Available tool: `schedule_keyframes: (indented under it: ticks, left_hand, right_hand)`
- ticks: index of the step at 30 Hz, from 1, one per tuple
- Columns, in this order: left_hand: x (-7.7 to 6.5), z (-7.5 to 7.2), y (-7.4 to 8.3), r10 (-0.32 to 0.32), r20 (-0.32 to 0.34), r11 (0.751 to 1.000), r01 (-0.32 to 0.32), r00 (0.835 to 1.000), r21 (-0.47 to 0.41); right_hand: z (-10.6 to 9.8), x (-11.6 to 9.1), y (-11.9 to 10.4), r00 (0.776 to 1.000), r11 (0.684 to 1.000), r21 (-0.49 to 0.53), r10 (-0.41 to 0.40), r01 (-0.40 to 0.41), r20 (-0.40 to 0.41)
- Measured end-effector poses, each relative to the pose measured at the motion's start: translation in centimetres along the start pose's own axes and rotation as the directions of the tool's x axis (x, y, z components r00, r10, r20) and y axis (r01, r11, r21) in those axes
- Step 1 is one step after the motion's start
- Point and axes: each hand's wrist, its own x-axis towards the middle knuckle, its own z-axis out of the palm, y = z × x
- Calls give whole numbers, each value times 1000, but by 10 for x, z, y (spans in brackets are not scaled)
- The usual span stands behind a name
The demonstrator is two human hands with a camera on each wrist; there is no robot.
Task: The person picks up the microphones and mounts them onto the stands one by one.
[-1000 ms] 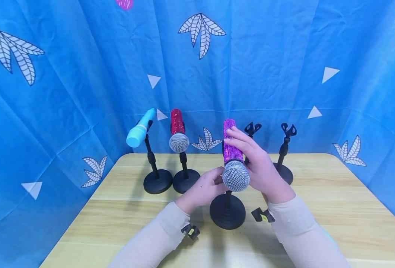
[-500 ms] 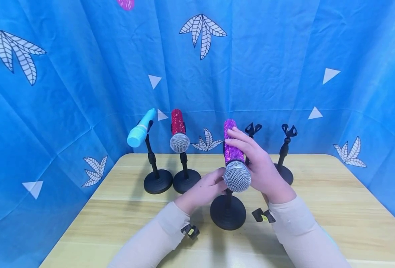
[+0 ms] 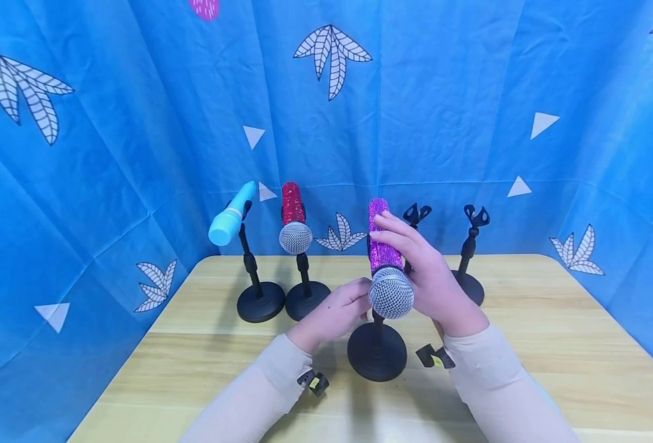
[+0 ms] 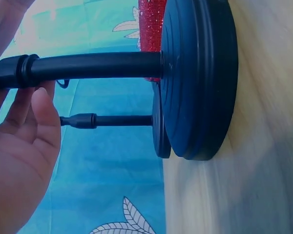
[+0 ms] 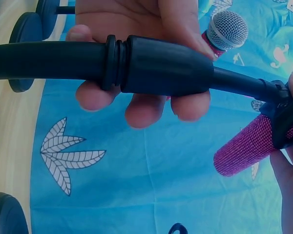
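Observation:
Near the middle of the table stands a black microphone stand [image 3: 377,354] carrying a purple glittery microphone [image 3: 386,252], its silver mesh head tilted toward me. My left hand [image 3: 337,311] grips the stand's pole around its thicker collar [image 5: 166,66], fingers passing behind it in the right wrist view. My right hand [image 3: 431,271] holds the purple microphone from the right, fingers laid over its handle; the thumb is hidden in the head view. The microphone sits in the stand's black clip [image 5: 285,119], partly covered by that hand.
At the back left, a light-blue microphone [image 3: 232,215] and a red glittery microphone [image 3: 295,215] rest on black stands. Two more stands with bare clips, one [image 3: 416,214] mostly behind my right hand and one [image 3: 472,246], stand at right. A blue patterned curtain [image 3: 442,92] encloses the table [image 3: 525,357].
The left hand's fingers have shifted slightly around the pole. The right hand, the purple microphone and the stand stay in place.

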Motion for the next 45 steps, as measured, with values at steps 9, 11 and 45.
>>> schedule_keyframes:
  ticks: [9,11,45]
  left_hand:
    - [2,10,4,-112,-39,993,110,993,-45]
    - [2,11,4,-127,-67,992,126,990,-24]
    - [2,1,4,22,77,999,-24,997,22]
  right_hand:
    - [1,0,2,1000,1000,3,1,-1,1]
    - [1,-1,2,1000,1000,2,3,-3,2]
    - [0,-1,3,1000,1000,6,5,-5,18]
